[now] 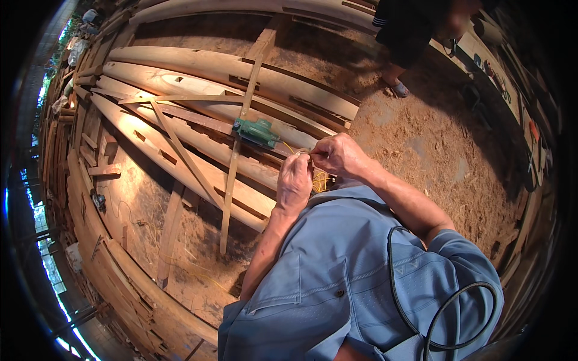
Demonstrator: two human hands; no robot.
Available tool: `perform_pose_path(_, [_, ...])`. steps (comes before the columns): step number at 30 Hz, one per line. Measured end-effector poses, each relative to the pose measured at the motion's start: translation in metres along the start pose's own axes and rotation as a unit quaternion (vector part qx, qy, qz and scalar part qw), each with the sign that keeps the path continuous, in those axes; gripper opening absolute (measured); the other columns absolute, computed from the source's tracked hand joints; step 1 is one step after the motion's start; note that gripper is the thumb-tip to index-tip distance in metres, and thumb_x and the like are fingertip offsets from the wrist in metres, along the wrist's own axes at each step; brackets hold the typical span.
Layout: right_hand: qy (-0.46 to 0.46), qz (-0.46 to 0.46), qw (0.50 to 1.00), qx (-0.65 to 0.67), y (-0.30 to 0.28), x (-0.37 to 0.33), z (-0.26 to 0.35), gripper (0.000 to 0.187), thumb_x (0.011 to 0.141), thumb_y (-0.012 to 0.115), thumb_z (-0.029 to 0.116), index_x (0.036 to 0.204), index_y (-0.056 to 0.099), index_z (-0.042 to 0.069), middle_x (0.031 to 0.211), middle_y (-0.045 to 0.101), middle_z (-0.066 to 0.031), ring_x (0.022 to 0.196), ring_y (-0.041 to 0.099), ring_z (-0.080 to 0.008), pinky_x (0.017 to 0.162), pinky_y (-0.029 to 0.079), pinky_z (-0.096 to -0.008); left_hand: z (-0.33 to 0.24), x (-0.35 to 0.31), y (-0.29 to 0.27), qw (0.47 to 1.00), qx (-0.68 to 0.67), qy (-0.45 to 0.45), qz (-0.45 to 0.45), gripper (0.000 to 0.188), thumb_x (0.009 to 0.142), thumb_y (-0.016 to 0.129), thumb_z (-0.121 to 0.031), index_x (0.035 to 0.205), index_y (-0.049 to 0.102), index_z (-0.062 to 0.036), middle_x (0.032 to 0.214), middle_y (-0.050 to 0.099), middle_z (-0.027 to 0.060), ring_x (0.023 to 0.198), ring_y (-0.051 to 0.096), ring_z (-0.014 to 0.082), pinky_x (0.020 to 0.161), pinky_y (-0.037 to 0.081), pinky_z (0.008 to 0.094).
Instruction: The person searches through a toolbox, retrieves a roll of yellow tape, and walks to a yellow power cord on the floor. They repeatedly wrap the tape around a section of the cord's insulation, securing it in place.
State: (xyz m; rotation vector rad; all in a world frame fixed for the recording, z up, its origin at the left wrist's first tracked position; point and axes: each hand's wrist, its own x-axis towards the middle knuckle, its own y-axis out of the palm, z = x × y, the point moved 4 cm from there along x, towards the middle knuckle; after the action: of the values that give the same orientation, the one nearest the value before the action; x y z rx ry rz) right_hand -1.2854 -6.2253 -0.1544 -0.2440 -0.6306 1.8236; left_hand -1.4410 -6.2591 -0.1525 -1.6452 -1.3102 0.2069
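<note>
My left hand (294, 182) and my right hand (341, 156) meet fingertip to fingertip in front of my chest. Both are closed in a pinch, and whatever is between the fingers is too small to make out. Just beyond them a green power tool (256, 132) lies across the timbers; its exact kind is unclear. A yellow cord (288, 146) runs from the tool toward my hands. More yellow cord (322, 181) hangs in loops below my fingers, partly hidden by the right hand and my blue shirt.
Long shaped timbers (180, 60) with cut mortises lie side by side ahead. Thin wooden battens (180, 150) form a frame across them. Sawdust and shavings (409, 138) cover the floor. Another person's foot (397, 88) stands at far right, near a bench with tools (494, 78). Stacked lumber (126, 277) lines the left.
</note>
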Motion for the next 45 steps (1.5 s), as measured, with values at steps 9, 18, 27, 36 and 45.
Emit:
perform_pose_path(9, [0.011, -0.028, 0.998, -0.055, 0.014, 0.007, 0.005, 0.012, 0.071, 0.068, 0.014, 0.076, 0.068, 0.003, 0.070, 0.066, -0.0177, 0.068, 0.066, -0.0372, 0.062, 0.053, -0.0436, 0.009, -0.001, -0.001, 1.000, -0.006, -0.008, -0.001, 0.042, 0.074, 0.066, 0.013, 0.111, 0.053, -0.0015, 0.098, 0.063, 0.0167, 0.097, 0.062, 0.0353, 0.085, 0.052, 0.0430])
perform_pose_path(18, [0.142, -0.070, 0.987, 0.008, -0.010, 0.014, -0.030, 0.012, 0.079, 0.065, 0.010, 0.082, 0.072, 0.001, 0.073, 0.069, -0.0158, 0.064, 0.068, -0.0248, 0.061, 0.054, -0.0377, 0.032, -0.023, -0.012, 0.964, -0.171, -0.192, -0.062, 0.035, 0.081, 0.075, 0.001, 0.110, 0.056, -0.0016, 0.102, 0.067, 0.0124, 0.091, 0.068, 0.0269, 0.081, 0.055, 0.0368])
perform_pose_path(27, [0.236, 0.030, 0.958, 0.160, 0.057, 0.004, -0.015, 0.026, 0.091, 0.071, 0.023, 0.103, 0.072, 0.000, 0.087, 0.071, -0.0131, 0.081, 0.069, -0.0197, 0.072, 0.054, -0.0334, 0.050, -0.034, 0.001, 0.975, -0.112, -0.188, -0.043, 0.034, 0.081, 0.073, 0.001, 0.110, 0.055, -0.0019, 0.101, 0.068, 0.0137, 0.091, 0.069, 0.0264, 0.081, 0.053, 0.0381])
perform_pose_path(36, [0.439, 0.172, 0.862, 0.184, 0.120, -0.025, -0.152, 0.016, 0.092, 0.065, 0.017, 0.092, 0.073, 0.003, 0.075, 0.068, -0.0054, 0.067, 0.062, -0.0134, 0.062, 0.052, -0.0324, 0.095, -0.131, 0.068, 0.827, -0.330, -0.455, -0.035, 0.032, 0.086, 0.071, 0.000, 0.113, 0.054, 0.0007, 0.097, 0.068, 0.0152, 0.091, 0.067, 0.0210, 0.081, 0.053, 0.0322])
perform_pose_path(45, [0.530, 0.145, 0.627, 0.552, 0.192, -0.090, -0.235, 0.070, 0.094, 0.060, 0.053, 0.139, 0.050, 0.002, 0.125, 0.062, -0.0087, 0.106, 0.058, -0.0161, 0.096, 0.046, -0.0332, 0.118, -0.240, 0.187, 0.310, -0.660, -0.631, -0.264, 0.023, 0.095, 0.064, -0.006, 0.116, 0.058, -0.0033, 0.111, 0.064, 0.0071, 0.101, 0.064, 0.0161, 0.091, 0.054, 0.0288])
